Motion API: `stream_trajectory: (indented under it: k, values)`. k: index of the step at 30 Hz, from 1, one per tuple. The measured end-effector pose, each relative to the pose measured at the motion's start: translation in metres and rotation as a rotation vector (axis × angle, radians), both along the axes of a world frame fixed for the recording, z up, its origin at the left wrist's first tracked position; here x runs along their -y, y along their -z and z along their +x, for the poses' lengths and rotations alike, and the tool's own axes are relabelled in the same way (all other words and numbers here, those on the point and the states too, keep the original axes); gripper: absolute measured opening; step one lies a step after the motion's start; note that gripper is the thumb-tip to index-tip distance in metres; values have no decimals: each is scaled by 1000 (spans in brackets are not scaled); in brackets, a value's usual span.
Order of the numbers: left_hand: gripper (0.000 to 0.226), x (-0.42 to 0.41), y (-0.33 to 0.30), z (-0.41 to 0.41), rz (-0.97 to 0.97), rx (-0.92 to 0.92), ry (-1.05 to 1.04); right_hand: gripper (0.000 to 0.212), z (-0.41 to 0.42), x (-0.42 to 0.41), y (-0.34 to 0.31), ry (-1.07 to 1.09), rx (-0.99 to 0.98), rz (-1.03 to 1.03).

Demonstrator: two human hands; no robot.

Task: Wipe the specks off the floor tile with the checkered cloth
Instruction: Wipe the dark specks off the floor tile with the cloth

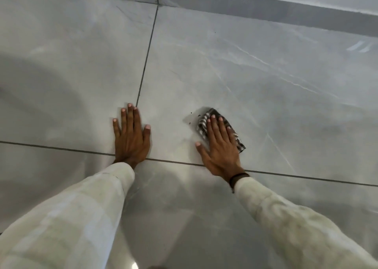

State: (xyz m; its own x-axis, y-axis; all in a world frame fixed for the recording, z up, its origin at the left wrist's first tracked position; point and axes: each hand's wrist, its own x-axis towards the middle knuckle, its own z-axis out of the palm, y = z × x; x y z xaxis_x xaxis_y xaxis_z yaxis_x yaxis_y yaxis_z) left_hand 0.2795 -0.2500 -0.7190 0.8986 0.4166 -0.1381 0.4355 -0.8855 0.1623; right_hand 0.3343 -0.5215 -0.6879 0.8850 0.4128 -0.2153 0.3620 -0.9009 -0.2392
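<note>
- Now mid-wipe: right hand (219,146) spread flat, pressing the checkered cloth (204,121) onto the floor tile (255,88).
- Left hand (131,133) spread flat, well left of cloth, empty.
- Dark specks (191,117) remain just left of cloth; job looks unfinished.

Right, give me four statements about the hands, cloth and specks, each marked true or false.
1. The right hand presses flat on the checkered cloth. True.
2. The left hand holds a second cloth. False: it rests bare and spread on the floor tile.
3. Dark specks lie on the tile just left of the cloth. True.
4. The cloth is bunched against the skirting by the wall. False: it lies out on the tile, well clear of the wall.
</note>
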Motion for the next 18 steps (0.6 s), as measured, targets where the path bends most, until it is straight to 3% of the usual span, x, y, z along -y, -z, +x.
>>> stream_trajectory:
  k: [2,5,8,11,15,18]
  values:
    - [75,1,2,1,13,10,-9,80,-22,-18,1,-98,-26,53]
    - [74,1,5,0,25,36,-6,79,-30,23,-3,-376,-31,22]
    - [74,2,7,-1,40,73,-15,81,20,55,-7,-206,-19,-73]
    - [73,2,10,-1,70,76,-9,82,62,13,-6,35,-30,-87]
    - [71,1,10,-2,76,78,-2,76,25,-49,-4,-307,-18,6]
    - [70,-1,10,-2,70,81,5,72,6,-6,-6,-439,-10,17]
